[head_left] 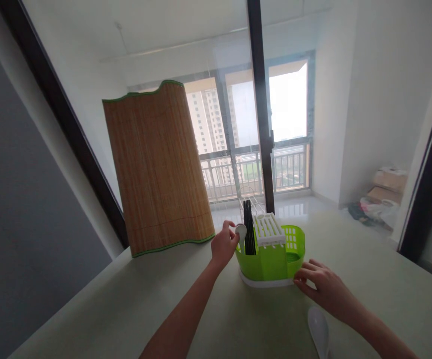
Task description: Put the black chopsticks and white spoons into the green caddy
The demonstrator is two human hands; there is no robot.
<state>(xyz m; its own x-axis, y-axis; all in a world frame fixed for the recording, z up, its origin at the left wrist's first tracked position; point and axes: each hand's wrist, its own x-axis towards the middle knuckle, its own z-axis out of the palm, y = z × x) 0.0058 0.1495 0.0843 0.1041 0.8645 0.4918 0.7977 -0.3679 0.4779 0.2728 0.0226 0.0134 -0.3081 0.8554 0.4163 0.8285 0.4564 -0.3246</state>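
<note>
Basket (pixel 271 264) sits on table (pixel 103 309) | chopsticks (pixel 249 232) stand in its left part | rack (pixel 269 230) just right of them | mat (pixel 158 174) stands left of basket | spoon (pixel 318 328) lies in front, to the right

1. The low part of the small white spoon (pixel 240 231) in the left hand (pixel 224 245) hides inside the green basket (pixel 270 267).
2. The basket's front wall hides the bottom ends of the black sticks (pixel 249 227).
3. The right hand (pixel 319 283) is by the basket, but I can't tell if all its fingertips touch it.
4. The picture's bottom edge cuts off both arms and the handle of the big white spoon (pixel 318 326).
5. The wire rack (pixel 252 199) is partly hidden behind the basket and sticks.
6. The bags (pixel 374 210) look too blurry to tell what's inside.
</note>
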